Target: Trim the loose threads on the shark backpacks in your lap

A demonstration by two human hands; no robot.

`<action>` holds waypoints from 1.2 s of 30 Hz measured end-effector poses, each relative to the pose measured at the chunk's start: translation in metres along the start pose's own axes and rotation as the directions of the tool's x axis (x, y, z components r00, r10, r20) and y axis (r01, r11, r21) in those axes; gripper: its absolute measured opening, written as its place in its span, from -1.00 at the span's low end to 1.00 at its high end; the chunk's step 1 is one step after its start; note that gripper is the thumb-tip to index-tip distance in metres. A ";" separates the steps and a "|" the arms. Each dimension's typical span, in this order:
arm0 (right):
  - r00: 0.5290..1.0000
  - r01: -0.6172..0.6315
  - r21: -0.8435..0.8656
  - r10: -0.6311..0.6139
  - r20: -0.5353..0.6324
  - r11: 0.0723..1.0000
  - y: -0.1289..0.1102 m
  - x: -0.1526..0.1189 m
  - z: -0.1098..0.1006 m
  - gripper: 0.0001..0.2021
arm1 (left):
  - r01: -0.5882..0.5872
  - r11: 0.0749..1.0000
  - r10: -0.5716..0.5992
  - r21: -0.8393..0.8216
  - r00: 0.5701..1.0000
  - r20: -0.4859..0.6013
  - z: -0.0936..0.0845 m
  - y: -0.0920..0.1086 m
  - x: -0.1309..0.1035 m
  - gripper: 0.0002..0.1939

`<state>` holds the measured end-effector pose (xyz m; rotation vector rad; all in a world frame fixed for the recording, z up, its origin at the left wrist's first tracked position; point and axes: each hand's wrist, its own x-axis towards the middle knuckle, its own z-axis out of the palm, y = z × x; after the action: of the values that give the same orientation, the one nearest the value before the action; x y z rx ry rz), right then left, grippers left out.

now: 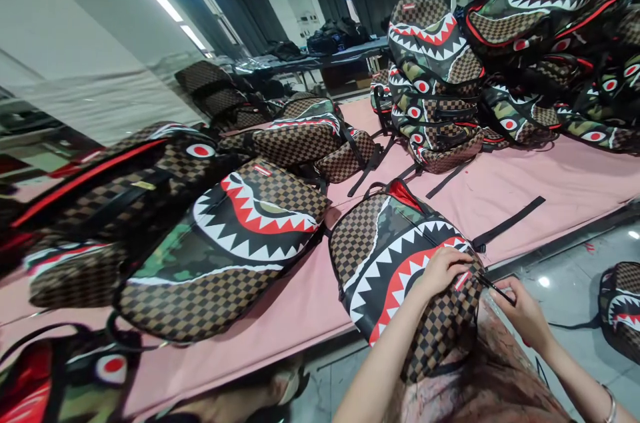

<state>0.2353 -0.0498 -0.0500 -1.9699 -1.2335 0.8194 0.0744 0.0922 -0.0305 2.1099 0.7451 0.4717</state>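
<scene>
A backpack (395,256) with brown checks, camouflage and a red-and-white shark mouth lies at the front edge of the pink-covered table, its lower part overhanging toward my lap. My left hand (445,270) is on its front, fingers bent and pressing the fabric beside a small red-and-white label (462,280). Just right of it, my right hand (523,310) is closed on a slim black tool (500,291) whose tip reaches the bag's side edge. Its exact kind is unclear. A black strap (510,223) stretches over the table behind the hands.
Another shark-mouth backpack (225,256) lies to the left on the pink cloth (280,350). More bags (300,130) sit behind it. A tall stack of backpacks (433,83) stands at the back. One bag (623,303) is at far right, by the tiled floor.
</scene>
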 end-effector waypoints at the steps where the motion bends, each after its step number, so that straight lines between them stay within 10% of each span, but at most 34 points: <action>1: 1.000 0.020 -0.012 -0.020 0.003 1.000 -0.001 0.000 0.000 -0.67 | -0.010 1.000 0.011 -0.010 0.999 0.052 0.001 -0.002 0.007 -0.80; 13: 0.980 0.191 -0.180 -0.178 0.087 0.965 -0.021 0.026 0.004 -0.78 | 0.056 0.997 -0.051 -0.047 0.993 0.106 0.007 -0.008 0.025 -0.85; 21: 0.983 0.177 0.105 -0.182 0.034 0.979 0.018 0.043 0.001 -0.73 | 0.275 0.961 -0.277 -0.043 0.927 -0.254 0.001 -0.014 0.009 -0.70; 29: 0.978 0.178 0.154 -0.192 0.084 0.972 0.032 0.037 -0.013 -0.74 | -0.049 0.988 0.076 0.147 0.980 -0.184 0.024 0.002 -0.018 -0.79; 36: 0.955 0.223 0.123 -0.242 0.169 0.967 0.022 0.039 -0.020 -0.74 | 0.129 0.964 -0.204 -0.232 0.920 -0.335 0.044 -0.003 0.001 -0.90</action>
<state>0.2758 -0.0247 -0.0618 -1.6577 -1.4672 0.9387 0.0990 0.0686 -0.0583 1.7685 1.0279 0.8151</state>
